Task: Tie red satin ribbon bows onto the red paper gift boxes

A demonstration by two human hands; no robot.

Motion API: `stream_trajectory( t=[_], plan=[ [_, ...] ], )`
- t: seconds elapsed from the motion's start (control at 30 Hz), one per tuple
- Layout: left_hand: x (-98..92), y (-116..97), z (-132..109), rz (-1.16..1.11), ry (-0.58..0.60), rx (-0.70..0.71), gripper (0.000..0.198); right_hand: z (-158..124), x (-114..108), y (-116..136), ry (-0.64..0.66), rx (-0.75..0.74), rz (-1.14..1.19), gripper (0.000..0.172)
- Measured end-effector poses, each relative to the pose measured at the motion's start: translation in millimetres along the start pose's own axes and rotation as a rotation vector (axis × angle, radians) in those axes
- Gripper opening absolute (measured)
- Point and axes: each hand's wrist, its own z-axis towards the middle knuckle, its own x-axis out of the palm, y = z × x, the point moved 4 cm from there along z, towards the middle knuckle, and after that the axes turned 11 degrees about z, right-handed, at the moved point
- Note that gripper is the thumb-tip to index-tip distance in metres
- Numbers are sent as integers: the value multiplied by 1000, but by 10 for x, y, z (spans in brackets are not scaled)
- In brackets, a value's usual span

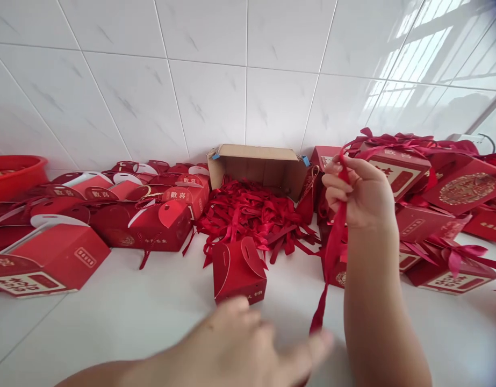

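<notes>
My right hand (354,188) is raised at the right, its fingers closed on the upper part of a dark red ribbon (333,247). The ribbon hangs down and passes behind my left hand (248,346), which is low in the middle and blurred by motion. One left finger stretches toward the ribbon; whether it grips it is hidden. Just beyond my left hand stands a small red gift box (240,271) with rounded closing flaps, upright on the white surface and without a bow.
A cardboard box (258,152) lies against the tiled wall, red ribbons (251,215) spilling from it. Red gift boxes without bows (159,228) crowd the left. Boxes with tied ribbons (457,269) are stacked at the right. A red basin (18,177) sits far left.
</notes>
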Motion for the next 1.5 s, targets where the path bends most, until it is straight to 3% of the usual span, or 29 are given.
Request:
stream_trajectory(
  t=[0.07,0.13,0.2,0.3,0.4,0.63,0.87,1.5],
  plan=[
    [-218,307,-69,7,-27,-265,35,-68,86,-57,95,36,-154,23],
    [-325,575,-109,80,-57,-451,36,-137,191,-170,229,134,-393,26],
    [-301,777,-86,112,-6,-537,35,-198,289,-315,383,268,-642,25],
    [-153,969,-3,-39,163,-598,36,-251,404,-499,552,412,-882,24],
    [-94,1040,57,-167,215,-599,42,-263,490,-612,615,444,-981,22],
    [-74,1093,80,-217,222,-569,53,-295,557,-806,723,502,-1070,18],
    [-35,1135,112,-268,218,-573,54,-285,555,-841,727,481,-1108,21],
    [-68,1275,233,-384,-18,-514,35,-238,502,-808,732,474,-1120,17]
  ],
)
